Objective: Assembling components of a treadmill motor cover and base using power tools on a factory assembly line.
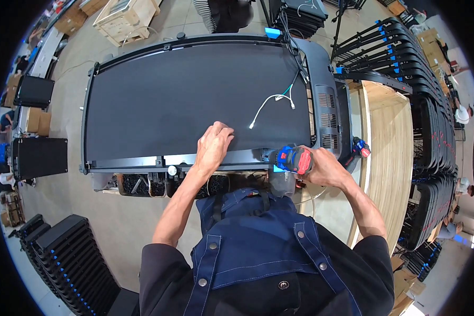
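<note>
- Long frame [329, 68] before me: dark grey, flat black belt [195, 95], loose white-tipped wires [268, 98] on top.
- Bins [134, 195] below its near edge: small dark pieces inside.
- My right hand [324, 167]: wrapped around a blue-and-red power drill [295, 159], above the frame's near right corner.
- My left hand [214, 147]: half curled over the belt's near side; grasp hidden, cannot tell.

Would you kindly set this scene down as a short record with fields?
Left hand: the left hand, fingers curled, at the near part of the black belt
Right hand: the right hand grips a blue, red and black drill
On the belt: white cable with small plugs, toward the right end
Right side: another power tool; wooden box
Lower left: stack of black parts
</note>
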### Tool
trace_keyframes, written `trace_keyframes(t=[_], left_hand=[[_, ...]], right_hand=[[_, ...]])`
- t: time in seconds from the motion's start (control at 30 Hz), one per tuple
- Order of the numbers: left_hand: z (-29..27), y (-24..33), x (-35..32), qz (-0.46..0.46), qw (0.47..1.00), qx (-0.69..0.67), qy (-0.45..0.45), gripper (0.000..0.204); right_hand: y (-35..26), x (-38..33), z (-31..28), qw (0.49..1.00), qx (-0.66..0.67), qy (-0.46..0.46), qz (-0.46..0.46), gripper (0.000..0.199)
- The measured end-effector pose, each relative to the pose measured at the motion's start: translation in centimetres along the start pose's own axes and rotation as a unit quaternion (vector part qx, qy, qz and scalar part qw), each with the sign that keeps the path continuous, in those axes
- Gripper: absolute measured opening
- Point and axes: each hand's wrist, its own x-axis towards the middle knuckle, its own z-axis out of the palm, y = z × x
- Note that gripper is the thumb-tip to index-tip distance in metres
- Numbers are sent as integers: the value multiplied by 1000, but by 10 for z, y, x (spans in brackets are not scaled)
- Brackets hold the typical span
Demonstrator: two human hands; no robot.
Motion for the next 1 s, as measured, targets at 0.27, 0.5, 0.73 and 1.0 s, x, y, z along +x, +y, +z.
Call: trace_keyframes(t=[0.27,0.5,0.73,1.0], left_hand=[[10,49,-49,-35,992,-120,10,15],[26,65,-48,-12,998,-61,-6,20],[25,66,-47,14,996,-32,-88,27],[26,65,-51,23,995,-59,-72,38]], right_hand=[[-1,20,-10,998,-15,-54,-36,51],[0,30,-9,995,-28,-83,-39,51],[-13,29,-8,993,-73,-65,-63,51],[-17,29,-9,993,-78,-57,-73,49]])
